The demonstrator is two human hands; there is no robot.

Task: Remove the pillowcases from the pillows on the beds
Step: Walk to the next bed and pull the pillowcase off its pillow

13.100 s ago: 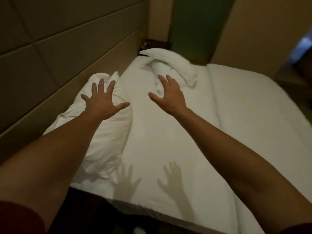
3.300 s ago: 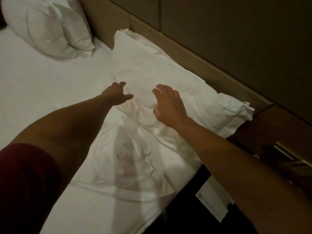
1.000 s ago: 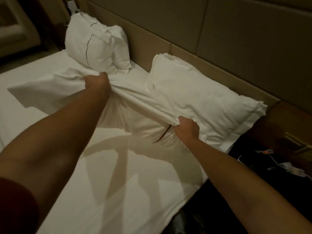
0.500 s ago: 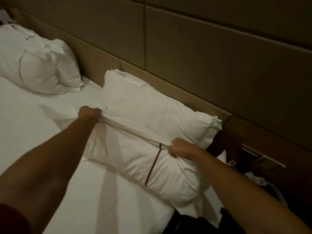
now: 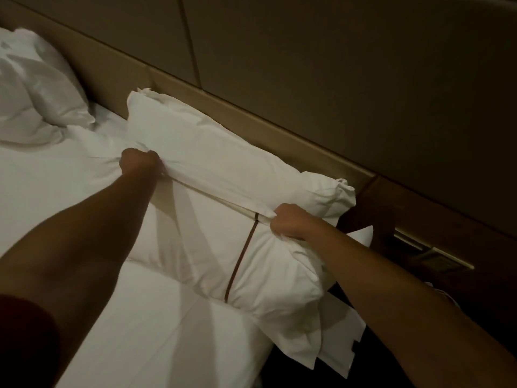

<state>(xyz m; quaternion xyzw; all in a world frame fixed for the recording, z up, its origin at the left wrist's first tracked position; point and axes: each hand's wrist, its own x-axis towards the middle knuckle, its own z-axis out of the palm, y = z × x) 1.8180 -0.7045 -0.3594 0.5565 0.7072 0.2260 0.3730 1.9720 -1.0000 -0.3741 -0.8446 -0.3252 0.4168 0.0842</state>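
A white pillow (image 5: 212,247) with a thin brown stripe lies at the bed's right corner against the headboard. Its white pillowcase (image 5: 212,161) still covers the far half, and the open hem runs as a taut edge across the middle. My left hand (image 5: 138,161) is fisted on the hem at its left end. My right hand (image 5: 288,221) is fisted on the hem at its right end, just right of the stripe. A second white pillow (image 5: 33,105) lies crumpled at the far left.
The white bed sheet (image 5: 156,331) fills the lower left. A padded tan headboard (image 5: 279,79) runs diagonally behind the pillows. A dark wooden bedside unit (image 5: 436,242) with a switch panel stands at the right, and the floor beside the bed is dark.
Both hands have kept their grip on the pillowcase hem and pushed it back over the pillow, baring more of the striped near half. The view has shifted closer and slightly right.
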